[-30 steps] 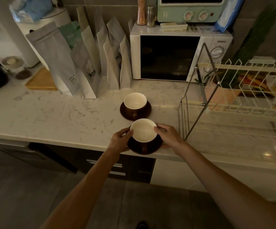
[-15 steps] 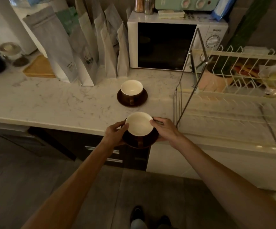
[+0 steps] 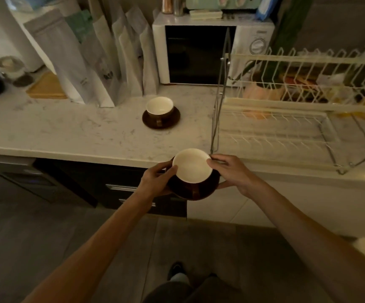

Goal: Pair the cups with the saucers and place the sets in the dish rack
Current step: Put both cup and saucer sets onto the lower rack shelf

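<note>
1. Both pairings look done: one cup (image 3: 192, 167) sits on its saucer (image 3: 195, 189) in the person's hands at centre frame, and a second cup (image 3: 159, 107) rests on a second saucer (image 3: 161, 118) on the countertop (image 3: 68, 130), above and left of the held set.
2. Neither set is in the dish rack (image 3: 286, 127) at the right of the frame; its wire shelves appear to hold no cups, though that side is blurred and dim, so I cannot be sure. Racking both sets is what remains.
3. The held set is off the counter, just in front of its edge and just left of the rack's near corner.
4. The left hand (image 3: 155, 180) curls around the saucer's left rim, thumb against the cup; the right hand (image 3: 231, 171) grips the right side, fingertips on the cup's rim.
5. The cups are glossy, cream inside and dark brown outside, round and shallow; the saucers are smooth dark brown discs. The counter is pale veined marble; the rack is thin cream-coated wire on a metal frame.
</note>
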A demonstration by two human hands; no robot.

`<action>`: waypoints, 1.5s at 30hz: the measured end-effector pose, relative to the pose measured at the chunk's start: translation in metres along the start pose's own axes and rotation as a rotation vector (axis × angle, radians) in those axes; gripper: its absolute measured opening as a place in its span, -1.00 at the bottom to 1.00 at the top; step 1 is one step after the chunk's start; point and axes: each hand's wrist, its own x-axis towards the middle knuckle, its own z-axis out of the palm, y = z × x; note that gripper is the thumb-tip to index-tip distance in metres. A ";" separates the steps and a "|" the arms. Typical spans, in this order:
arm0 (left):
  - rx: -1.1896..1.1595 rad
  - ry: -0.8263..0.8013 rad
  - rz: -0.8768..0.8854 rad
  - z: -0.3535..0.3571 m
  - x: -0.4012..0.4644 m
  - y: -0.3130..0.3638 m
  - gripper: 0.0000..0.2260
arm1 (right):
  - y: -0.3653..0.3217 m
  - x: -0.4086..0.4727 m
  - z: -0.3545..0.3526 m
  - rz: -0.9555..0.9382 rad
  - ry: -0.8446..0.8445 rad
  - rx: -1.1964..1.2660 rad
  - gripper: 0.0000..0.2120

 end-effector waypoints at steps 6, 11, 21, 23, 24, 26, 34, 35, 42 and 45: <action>0.042 -0.089 0.041 0.046 -0.014 0.011 -0.62 | 0.020 -0.029 -0.047 -0.045 0.058 0.031 -0.71; 0.022 -0.159 0.066 0.090 -0.017 0.024 -0.64 | 0.028 -0.045 -0.090 -0.032 0.125 0.061 -0.73; -0.011 -0.247 0.105 0.179 -0.006 0.059 -0.64 | 0.029 -0.057 -0.171 0.002 0.323 0.078 -0.69; -0.012 -0.248 0.099 0.194 -0.002 0.066 -0.64 | 0.029 -0.055 -0.184 0.015 0.354 0.096 -0.70; -0.014 -0.249 0.094 0.201 0.000 0.070 -0.64 | 0.028 -0.053 -0.191 0.022 0.370 0.105 -0.70; -0.017 -0.261 0.091 0.214 0.006 0.077 -0.64 | 0.029 -0.049 -0.203 0.025 0.398 0.100 -0.70; -0.018 -0.289 0.108 0.259 0.042 0.107 -0.67 | 0.024 -0.015 -0.246 0.062 0.518 0.131 -0.74; -0.020 -0.290 0.104 0.264 0.047 0.110 -0.67 | 0.022 -0.011 -0.250 0.069 0.531 0.139 -0.73; -0.047 -0.299 0.038 0.299 0.079 0.125 -0.69 | 0.019 0.021 -0.277 0.080 0.607 0.112 -0.72; -0.045 -0.302 0.019 0.311 0.090 0.129 -0.69 | 0.022 0.032 -0.288 0.080 0.626 0.089 -0.72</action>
